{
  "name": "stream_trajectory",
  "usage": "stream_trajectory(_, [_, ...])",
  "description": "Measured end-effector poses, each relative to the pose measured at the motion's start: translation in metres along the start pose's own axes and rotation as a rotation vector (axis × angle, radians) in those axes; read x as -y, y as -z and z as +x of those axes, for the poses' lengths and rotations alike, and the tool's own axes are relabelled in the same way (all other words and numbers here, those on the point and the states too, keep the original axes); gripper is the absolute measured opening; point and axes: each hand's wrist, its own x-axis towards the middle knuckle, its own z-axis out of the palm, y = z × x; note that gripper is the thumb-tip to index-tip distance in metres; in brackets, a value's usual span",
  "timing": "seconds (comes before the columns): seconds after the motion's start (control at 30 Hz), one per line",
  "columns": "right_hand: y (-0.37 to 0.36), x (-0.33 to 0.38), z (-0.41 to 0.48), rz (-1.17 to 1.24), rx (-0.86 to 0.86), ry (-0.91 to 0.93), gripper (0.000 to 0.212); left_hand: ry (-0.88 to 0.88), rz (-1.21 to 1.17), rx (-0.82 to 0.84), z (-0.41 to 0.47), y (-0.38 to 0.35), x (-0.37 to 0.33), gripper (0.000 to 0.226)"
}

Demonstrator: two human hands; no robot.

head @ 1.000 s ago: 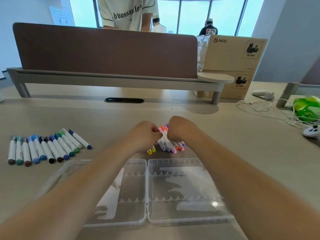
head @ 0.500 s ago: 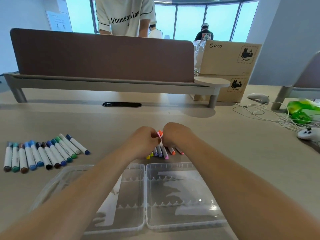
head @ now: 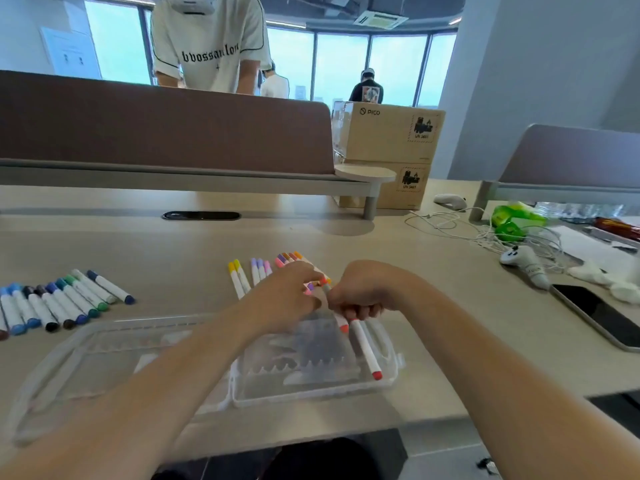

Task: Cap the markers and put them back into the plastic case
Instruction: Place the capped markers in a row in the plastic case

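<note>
The right hand (head: 362,294) is curled around a red-capped marker (head: 364,345) and an orange-tipped one (head: 341,324). Both slant down over the right half of the open clear plastic case (head: 311,398) at the table's near edge. The left hand (head: 289,297) reaches onto the warm-coloured markers (head: 289,258) just beyond the case, but its grip cannot be made out. Blue and green markers (head: 62,303) lie in a row at far left.
</note>
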Motion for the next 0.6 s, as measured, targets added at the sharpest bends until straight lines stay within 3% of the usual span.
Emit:
stream_trajectory(0.2, [-0.013, -0.027, -0.027, -0.02, 0.069, -0.018, 0.017, -0.092, 0.095, 0.106, -0.008, -0.026, -0.023, 0.01])
stream_trajectory(0.33, [-0.015, -0.035, -0.035, 0.014, 0.081, -0.024, 0.03, -0.087, 0.18, 0.129, -0.013, -0.036, -0.029, 0.03])
stream_trajectory(0.43, [-0.013, -0.041, -0.034, -0.015, 0.055, -0.042, 0.039, -0.117, 0.123, 0.169, -0.015, -0.041, -0.023, 0.013])
stream_trajectory(0.6, [-0.015, -0.044, -0.027, -0.012, 0.022, -0.032, 0.034, -0.137, 0.11, 0.201, -0.014, -0.04, -0.02, 0.026])
